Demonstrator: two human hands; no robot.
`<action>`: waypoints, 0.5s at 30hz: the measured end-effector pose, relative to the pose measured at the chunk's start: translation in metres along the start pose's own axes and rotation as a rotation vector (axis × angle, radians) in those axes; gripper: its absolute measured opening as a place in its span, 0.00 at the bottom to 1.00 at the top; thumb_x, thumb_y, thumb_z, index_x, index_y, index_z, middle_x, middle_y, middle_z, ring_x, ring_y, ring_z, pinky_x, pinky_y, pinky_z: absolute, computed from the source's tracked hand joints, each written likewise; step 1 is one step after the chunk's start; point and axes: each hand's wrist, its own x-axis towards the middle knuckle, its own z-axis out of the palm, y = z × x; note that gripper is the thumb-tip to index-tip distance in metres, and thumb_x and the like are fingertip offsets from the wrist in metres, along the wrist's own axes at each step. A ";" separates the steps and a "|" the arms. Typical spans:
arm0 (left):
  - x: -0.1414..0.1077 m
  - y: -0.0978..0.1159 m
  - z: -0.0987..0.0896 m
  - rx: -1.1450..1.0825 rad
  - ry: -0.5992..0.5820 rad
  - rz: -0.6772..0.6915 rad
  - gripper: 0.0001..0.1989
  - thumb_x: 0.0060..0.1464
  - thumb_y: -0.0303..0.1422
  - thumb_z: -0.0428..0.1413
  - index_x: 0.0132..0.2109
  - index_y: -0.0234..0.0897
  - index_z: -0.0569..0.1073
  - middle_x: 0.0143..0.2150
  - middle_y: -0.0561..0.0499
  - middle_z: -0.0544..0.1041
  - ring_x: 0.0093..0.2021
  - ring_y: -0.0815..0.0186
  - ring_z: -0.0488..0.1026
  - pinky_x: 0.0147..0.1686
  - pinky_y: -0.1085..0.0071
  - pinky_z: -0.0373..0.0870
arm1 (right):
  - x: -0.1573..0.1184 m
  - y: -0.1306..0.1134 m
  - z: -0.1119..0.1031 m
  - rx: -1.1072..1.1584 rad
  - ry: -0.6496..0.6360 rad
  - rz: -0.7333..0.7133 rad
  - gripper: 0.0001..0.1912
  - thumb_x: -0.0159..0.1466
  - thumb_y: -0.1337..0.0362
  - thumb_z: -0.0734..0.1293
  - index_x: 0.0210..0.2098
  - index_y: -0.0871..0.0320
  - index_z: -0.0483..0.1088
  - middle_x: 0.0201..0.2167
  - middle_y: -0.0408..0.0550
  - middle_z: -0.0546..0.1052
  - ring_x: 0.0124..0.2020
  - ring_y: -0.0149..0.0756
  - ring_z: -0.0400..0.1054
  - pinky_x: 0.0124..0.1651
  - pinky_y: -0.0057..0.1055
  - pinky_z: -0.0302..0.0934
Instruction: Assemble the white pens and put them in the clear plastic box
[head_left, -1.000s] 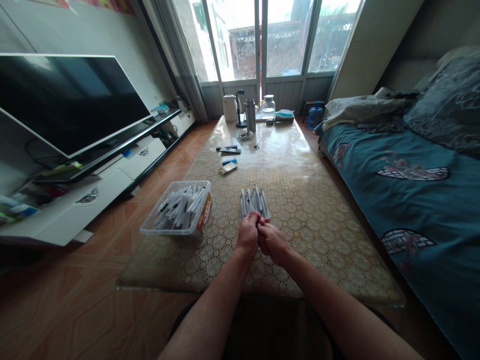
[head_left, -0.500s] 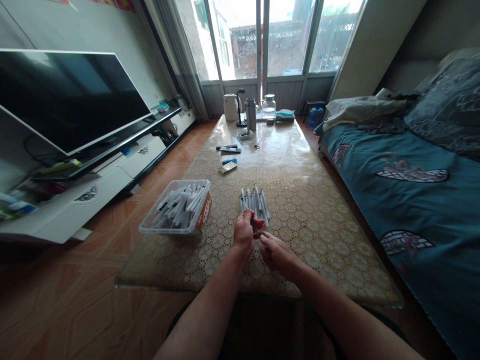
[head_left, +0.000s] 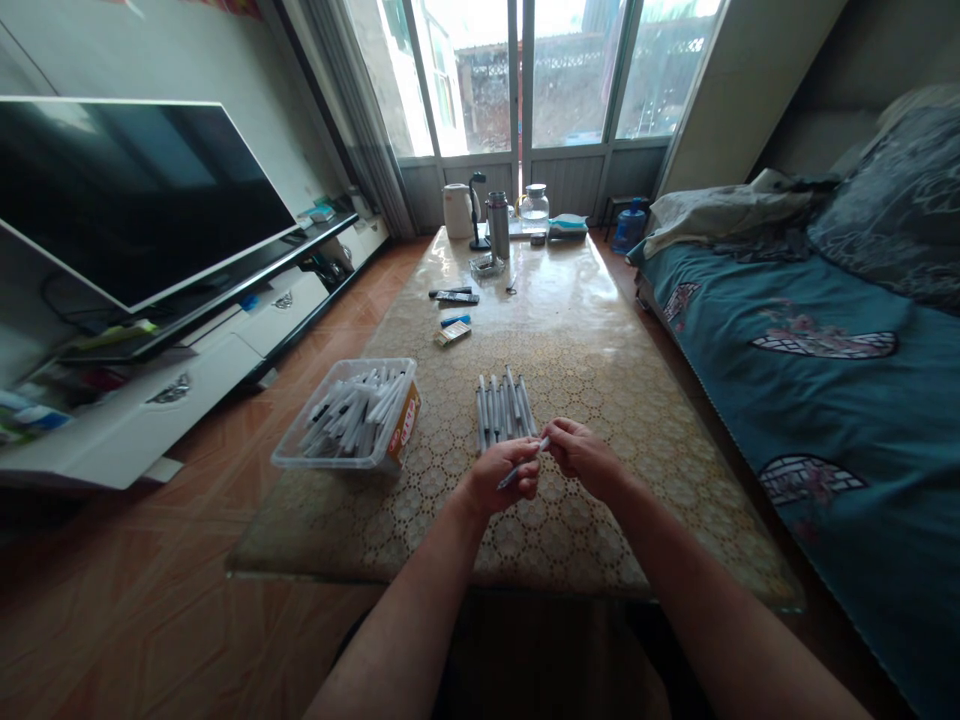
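A slim white pen (head_left: 509, 478) lies slanted across the fingers of my left hand (head_left: 501, 474), which are closed around it. My right hand (head_left: 579, 457) pinches the pen's upper right end between thumb and fingers. Just beyond my hands, a row of white pens (head_left: 501, 408) with dark ends lies side by side on the patterned table (head_left: 600, 400). To the left stands a clear plastic box (head_left: 283, 455) with an orange label, heaped with many more white pens (head_left: 356, 415).
Further up the table are a small pack (head_left: 452, 333), a blue lighter-like item (head_left: 455, 321), remote controls (head_left: 456, 297) and a glass ashtray (head_left: 486, 265). A steel flask (head_left: 498, 225), a kettle (head_left: 457, 211) and a glass jug (head_left: 534, 210) stand at the far end. A bed (head_left: 810, 400) lies on the right.
My right hand has moved up and right to the pen's far end. My left hand has turned, and the pen now shows across its fingers.
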 end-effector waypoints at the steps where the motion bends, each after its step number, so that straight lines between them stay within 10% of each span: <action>1: 0.000 0.000 0.000 -0.044 0.005 0.015 0.05 0.57 0.32 0.51 0.40 0.35 0.68 0.17 0.59 0.62 0.15 0.74 0.63 0.18 0.78 0.61 | 0.001 0.000 -0.001 0.052 -0.005 0.003 0.15 0.55 0.54 0.68 0.28 0.57 0.62 0.14 0.33 0.59 0.12 0.19 0.43 0.14 0.21 0.34; 7: 0.004 -0.006 0.006 -0.092 0.186 0.332 0.17 0.50 0.22 0.56 0.48 0.36 0.69 0.35 0.49 0.76 0.36 0.65 0.76 0.36 0.69 0.72 | 0.003 0.004 0.000 0.361 0.163 0.014 0.11 0.55 0.64 0.68 0.27 0.57 0.58 0.17 0.35 0.63 0.12 0.19 0.45 0.13 0.19 0.37; 15: 0.017 -0.010 0.004 -0.028 0.537 0.550 0.07 0.50 0.31 0.61 0.35 0.33 0.71 0.33 0.49 0.77 0.29 0.71 0.74 0.30 0.75 0.71 | -0.002 0.012 0.010 0.101 0.063 0.065 0.12 0.58 0.56 0.66 0.31 0.57 0.61 0.17 0.37 0.67 0.11 0.19 0.45 0.13 0.20 0.38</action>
